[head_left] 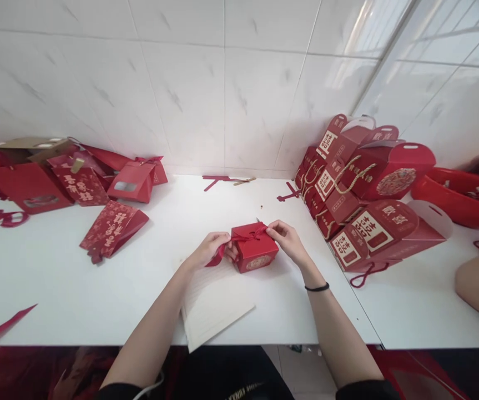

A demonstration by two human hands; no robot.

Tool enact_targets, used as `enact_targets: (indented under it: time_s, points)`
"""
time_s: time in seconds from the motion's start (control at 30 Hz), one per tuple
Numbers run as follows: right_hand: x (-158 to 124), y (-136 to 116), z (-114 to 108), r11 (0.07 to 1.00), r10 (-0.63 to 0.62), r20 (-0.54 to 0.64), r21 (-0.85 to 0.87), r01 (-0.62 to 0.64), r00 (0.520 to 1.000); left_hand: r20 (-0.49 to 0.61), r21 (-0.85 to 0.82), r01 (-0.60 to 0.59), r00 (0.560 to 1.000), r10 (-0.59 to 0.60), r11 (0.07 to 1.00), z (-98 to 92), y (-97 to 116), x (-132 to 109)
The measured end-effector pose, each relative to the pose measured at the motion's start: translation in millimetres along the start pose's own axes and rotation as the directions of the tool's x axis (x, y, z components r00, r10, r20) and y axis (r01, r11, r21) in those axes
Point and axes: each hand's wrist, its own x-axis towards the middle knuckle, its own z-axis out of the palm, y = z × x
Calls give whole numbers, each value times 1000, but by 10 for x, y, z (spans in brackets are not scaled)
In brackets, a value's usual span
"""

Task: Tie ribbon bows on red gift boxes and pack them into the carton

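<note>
1. The left hand (213, 248) is closed in a pinch on one end of a red ribbon (218, 256), just left of the box; the loose tail hangs down below the fingers.
2. The right hand (288, 236) pinches the other part of the ribbon at the top right edge of the box, fingertips pressed together. A black band (316, 288) circles that wrist.
3. The small red box (256, 253) sits upright between the two hands, near the middle of the white worktop (56, 278), with the ribbon crossing its closed top.
4. An open notebook (214, 308) of lined pages lies under the left forearm, touching the box's near side and reaching the worktop's front edge.
5. To the left, a flattened red carton (112, 226) with gold lettering lies alone; further back, more flat and half-folded cartons (76, 180) are heaped against the tiled wall.
6. To the right, a pile of finished gift boxes (359, 189) with rope handles leans in the corner.
7. Past them stands a red basin (458, 194).
8. Another person's arm (478, 280) rests at the right edge.
</note>
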Motion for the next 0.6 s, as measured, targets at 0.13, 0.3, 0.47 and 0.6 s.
enact_targets:
  time_s: [0.13, 0.3, 0.47, 0.6]
  points:
    - [-8, -27, -4, 999, -7, -50, 31, 8, 999, -24, 84, -32, 999, 34, 996, -43, -33, 0]
    - [-13, -42, -61, 995, 56, -36, 88, -53, 998, -67, 52, -19, 998, 23, 998, -69, -41, 15]
    - [-29, -13, -103, 978, 194, 52, 62, -197, 980, 24, 61, -7, 1000, 6, 998, -54, 5, -18]
    - [-52, -38, -98, 966, 248, 178, 34, -258, 952, 55, 144, -2, 998, -6, 990, -53, 32, -49]
